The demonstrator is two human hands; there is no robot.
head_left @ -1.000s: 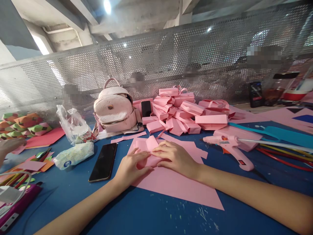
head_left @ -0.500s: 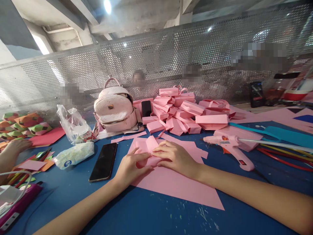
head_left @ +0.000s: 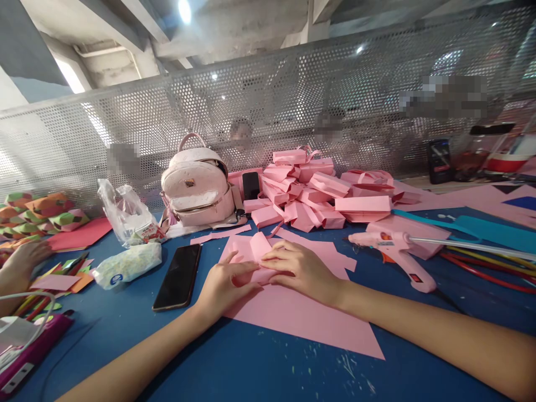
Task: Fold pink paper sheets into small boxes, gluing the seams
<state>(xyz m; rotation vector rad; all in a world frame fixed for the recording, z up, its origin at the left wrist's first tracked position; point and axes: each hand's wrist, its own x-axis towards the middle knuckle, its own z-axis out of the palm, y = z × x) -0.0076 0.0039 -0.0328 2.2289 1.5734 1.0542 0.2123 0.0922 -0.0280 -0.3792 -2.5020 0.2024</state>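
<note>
Between my two hands is a folded piece of pink paper (head_left: 260, 245), with one flap curling upward. My left hand (head_left: 228, 285) grips its left side, thumb below and fingers above. From the right, my right hand (head_left: 299, 271) presses on the piece with bent fingers, which partly hide it. Underneath lies a flat pink paper sheet (head_left: 318, 321) on the blue table (head_left: 234, 363). A pink glue gun (head_left: 396, 248) rests to the right of my right hand, and a black phone (head_left: 178, 276) lies left of my left hand.
Behind my hands rises a pile of folded pink paper boxes (head_left: 305, 190), beside a pale pink backpack (head_left: 199, 187). A tissue pack (head_left: 128, 265) and a plastic bag (head_left: 125, 212) lie left. Another person's hand (head_left: 25, 259) is at far left, above a purple power strip (head_left: 37, 352).
My hands and the folded pink paper stay practically still. At the far left, the other person's hand has shifted slightly.
</note>
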